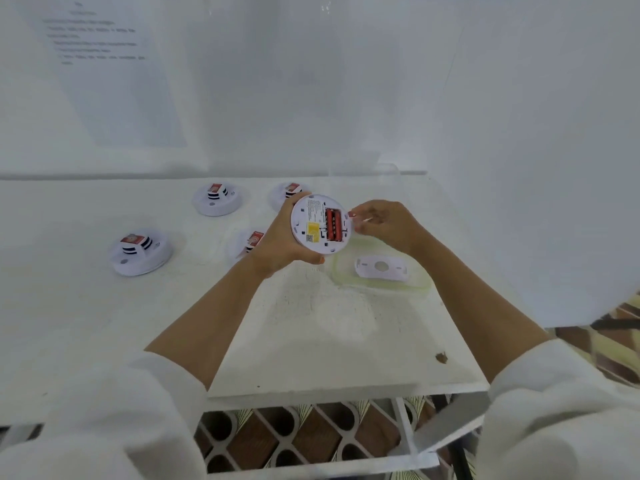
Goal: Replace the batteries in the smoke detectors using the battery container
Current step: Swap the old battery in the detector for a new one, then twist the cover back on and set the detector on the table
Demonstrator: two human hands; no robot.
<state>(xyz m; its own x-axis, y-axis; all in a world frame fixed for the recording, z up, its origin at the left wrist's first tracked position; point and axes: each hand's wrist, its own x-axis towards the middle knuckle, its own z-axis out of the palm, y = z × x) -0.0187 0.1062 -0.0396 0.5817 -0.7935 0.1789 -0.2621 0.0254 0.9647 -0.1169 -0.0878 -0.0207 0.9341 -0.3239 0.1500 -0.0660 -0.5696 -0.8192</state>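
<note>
Red batteries [333,224] sat in the smoke detector [320,223], which the left hand [284,237] grasped above the table [311,323]. At three o'clock the right hand [381,221] pinched something small, perhaps a battery. Pressing it in squarely seemed wise; open room lay toward six o'clock.

A white table [104,306] fills the lower left and middle of the frame, its surface scuffed and speckled near the centre. A small brown mark [441,357] sits near its lower right edge. On the white wall [519,133] behind, at the upper left, hangs a sheet of paper [104,64] with lines of print — too blurred to read. Below the table edge and at the right side, a patterned floor [298,434] shows — brown and pale shapes.
</note>
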